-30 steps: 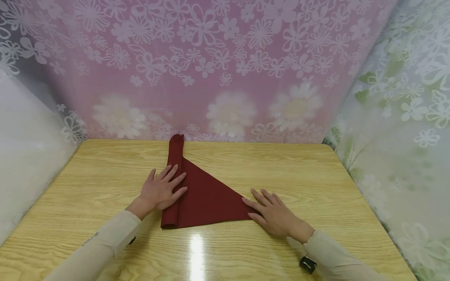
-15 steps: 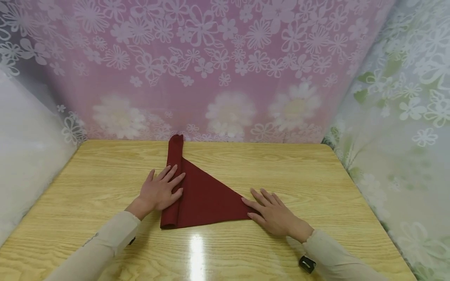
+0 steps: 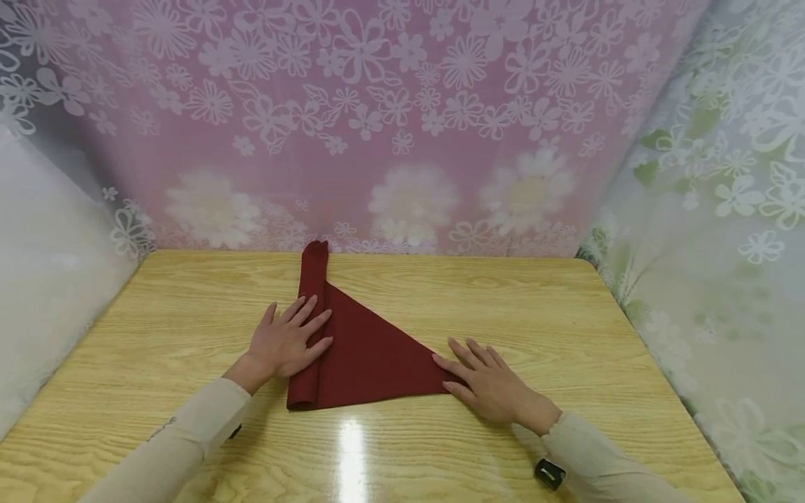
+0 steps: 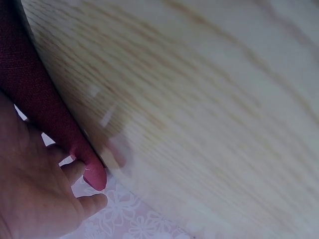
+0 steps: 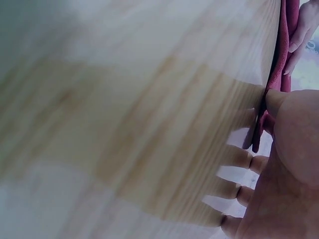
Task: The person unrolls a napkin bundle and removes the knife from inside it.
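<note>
Change: pretty much nothing since half a second back, napkin and both hands parked in the same spots, maybe a hair of finger wiggle on the left.
Napkin: dark red cloth napkin (image 3: 365, 353), flat on the table around the middle, folded into a triangle with a rolled band along its left edge running up to the far table edge; roll end also visible from the left wrist (image 4: 35, 94).
Left hand: left hand (image 3: 286, 341) laid flat, fingers straight and spread, fingertips resting on the rolled band, palm mostly on the wood just beside it; gripping nothing.
Right hand: right hand (image 3: 487, 381) also flat and spread, index finger and thumb touching the right-hand tip of the triangle, rest of the hand on bare wood; no curl, no pinch. Right wrist view shows fingers (image 5: 239, 157) splayed on the surface, cloth edge just at the thumb side.
Sleeves: light beige sleeves (image 3: 189, 433) on both arms, small black clip (image 3: 549, 474) by the right cuff.
Table: light wood-grain table (image 3: 566, 321), glossy, bright glare streak near the front edge just below the napkin.
Room: pink floral curtain (image 3: 402, 119) straight behind the table, white sheet (image 3: 44, 258) on the left side, green-and-white floral curtain (image 3: 736, 209) on the right, boxing the table in on three sides.
</note>
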### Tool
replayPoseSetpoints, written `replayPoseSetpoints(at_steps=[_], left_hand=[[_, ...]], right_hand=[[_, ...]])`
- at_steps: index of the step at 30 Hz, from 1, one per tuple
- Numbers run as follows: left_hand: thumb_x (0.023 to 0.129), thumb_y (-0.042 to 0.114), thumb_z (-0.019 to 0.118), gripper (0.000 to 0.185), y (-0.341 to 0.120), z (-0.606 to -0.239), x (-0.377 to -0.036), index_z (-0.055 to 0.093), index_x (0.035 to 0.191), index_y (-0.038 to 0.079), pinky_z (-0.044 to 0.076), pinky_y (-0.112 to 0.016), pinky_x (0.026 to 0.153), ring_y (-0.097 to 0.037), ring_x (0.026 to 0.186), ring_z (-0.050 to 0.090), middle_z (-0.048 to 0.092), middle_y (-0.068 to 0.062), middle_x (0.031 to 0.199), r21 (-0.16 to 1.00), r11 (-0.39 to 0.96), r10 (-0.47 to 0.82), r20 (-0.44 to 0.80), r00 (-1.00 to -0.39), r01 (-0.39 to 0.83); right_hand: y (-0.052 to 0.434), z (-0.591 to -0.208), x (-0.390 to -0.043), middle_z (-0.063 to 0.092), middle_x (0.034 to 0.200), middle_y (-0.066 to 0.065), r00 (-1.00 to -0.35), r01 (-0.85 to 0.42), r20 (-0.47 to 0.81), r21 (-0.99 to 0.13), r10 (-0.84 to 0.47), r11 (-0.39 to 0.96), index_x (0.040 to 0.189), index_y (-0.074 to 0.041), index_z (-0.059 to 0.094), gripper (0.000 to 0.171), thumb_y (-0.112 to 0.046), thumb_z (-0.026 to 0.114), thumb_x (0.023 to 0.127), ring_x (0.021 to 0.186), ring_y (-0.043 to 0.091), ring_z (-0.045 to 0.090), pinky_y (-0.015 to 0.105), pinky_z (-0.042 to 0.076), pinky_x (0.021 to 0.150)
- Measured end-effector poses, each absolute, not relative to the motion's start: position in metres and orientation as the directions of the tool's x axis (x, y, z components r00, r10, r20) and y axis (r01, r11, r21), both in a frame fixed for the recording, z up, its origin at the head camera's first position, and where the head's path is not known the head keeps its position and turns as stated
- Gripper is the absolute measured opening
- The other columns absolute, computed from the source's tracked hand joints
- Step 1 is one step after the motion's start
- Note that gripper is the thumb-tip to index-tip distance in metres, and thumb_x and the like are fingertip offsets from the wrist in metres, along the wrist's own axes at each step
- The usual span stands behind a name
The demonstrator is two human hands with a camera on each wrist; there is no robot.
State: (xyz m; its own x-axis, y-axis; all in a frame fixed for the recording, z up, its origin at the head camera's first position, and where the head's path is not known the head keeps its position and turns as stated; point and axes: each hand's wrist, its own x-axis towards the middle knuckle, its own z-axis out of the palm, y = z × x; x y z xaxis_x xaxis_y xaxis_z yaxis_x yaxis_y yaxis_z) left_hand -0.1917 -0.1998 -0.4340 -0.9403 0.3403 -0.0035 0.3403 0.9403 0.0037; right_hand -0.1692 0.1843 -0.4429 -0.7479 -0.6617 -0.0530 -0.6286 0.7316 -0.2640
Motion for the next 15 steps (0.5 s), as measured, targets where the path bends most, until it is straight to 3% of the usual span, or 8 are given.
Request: replayPoseSetpoints(at_steps=[15], left_hand=[[0.098,0.047,0.043,0.057,-0.1977,-0.4343,-0.1921,0.041,0.147,0.019,0.016,-0.061,0.108,-0.032,0.141,0.022,0.027,-0.013,0.154,0.01,0.943,0.334,-0.01,-0.943,0.334]], right_hand=[[0.1876,-0.4527,-0.1726,0.023,0.155,0.013,-0.748,-0.634,-0.037,-0.251,-0.662,0.731,0.15,-0.028,0.035,0.05,-0.044,0.037,0.103,0.14,0.041,0.018,0.065,0.018,0.105]])
